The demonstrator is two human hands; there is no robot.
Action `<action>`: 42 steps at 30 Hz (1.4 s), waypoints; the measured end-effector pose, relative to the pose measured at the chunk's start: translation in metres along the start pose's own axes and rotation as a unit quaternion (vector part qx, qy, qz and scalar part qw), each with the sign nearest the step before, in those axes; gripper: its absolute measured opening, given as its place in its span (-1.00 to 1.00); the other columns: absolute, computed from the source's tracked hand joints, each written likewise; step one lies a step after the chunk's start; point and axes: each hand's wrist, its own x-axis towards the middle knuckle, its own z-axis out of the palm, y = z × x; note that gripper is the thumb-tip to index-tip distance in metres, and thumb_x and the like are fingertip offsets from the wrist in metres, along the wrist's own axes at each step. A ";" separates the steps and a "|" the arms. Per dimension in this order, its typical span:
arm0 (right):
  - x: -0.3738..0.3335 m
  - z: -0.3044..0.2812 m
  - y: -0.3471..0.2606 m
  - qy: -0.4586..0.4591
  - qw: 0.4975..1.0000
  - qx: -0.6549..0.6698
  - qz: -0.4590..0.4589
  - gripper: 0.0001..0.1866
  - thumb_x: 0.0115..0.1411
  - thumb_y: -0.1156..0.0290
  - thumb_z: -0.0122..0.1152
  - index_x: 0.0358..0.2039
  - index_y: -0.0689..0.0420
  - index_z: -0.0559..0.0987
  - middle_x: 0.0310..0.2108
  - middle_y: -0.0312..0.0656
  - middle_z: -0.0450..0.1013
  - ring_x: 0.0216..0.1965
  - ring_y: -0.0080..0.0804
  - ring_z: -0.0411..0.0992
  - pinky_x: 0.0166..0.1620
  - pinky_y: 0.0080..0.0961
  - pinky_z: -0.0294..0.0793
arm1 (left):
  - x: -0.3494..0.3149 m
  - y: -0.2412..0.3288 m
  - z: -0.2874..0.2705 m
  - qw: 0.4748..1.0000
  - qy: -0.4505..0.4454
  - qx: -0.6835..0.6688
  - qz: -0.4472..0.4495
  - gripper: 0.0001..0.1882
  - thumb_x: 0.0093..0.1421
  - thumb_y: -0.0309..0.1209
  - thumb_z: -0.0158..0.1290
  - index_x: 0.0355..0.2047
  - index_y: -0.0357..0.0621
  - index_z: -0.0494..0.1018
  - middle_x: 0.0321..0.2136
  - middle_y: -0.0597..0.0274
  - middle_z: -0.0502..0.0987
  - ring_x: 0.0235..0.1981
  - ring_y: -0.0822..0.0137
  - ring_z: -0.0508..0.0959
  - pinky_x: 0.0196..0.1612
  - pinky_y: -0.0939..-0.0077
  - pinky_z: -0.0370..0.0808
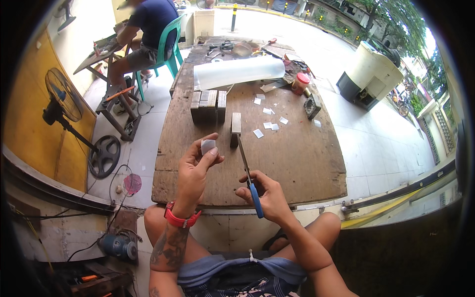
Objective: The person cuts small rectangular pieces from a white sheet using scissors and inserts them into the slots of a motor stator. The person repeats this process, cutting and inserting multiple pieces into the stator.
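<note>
Between the thumb and fingers of my left hand [193, 168] is a small whitish square piece [208, 146], raised above the near part of the wooden table [198, 188]. My right hand [268, 195] grips scissors [255, 199] by their blue handle. The blades point away from me, their tips by a narrow dark block [236, 123] that stands alone. Several similar blocks [209, 109] stand grouped just left and beyond it. Small white squares [258, 133] lie scattered to the right. Farther back, a translucent plastic sheet roll [240, 73] lies across the table.
A red-lidded jar [300, 83] and a rough metal block [312, 107] stand near the table's right edge. Cords and tools lie at the far end. A black fan [64, 94] stands left; beyond, another person sits on a green chair [170, 42]. A whitish tub-like container [370, 72] stands right.
</note>
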 end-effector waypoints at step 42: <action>-0.006 0.005 0.002 -0.082 0.996 0.012 0.018 -0.50 0.20 0.08 0.55 -0.07 0.22 0.62 -0.51 -0.30 0.49 -0.44 -0.65 0.36 -0.35 -0.60 0.37 | 0.000 0.016 -0.008 0.998 -0.057 -0.021 -0.029 -0.50 0.31 -0.59 0.21 0.15 -0.31 0.22 -0.26 0.16 0.59 -0.20 0.38 0.67 0.00 0.38 0.71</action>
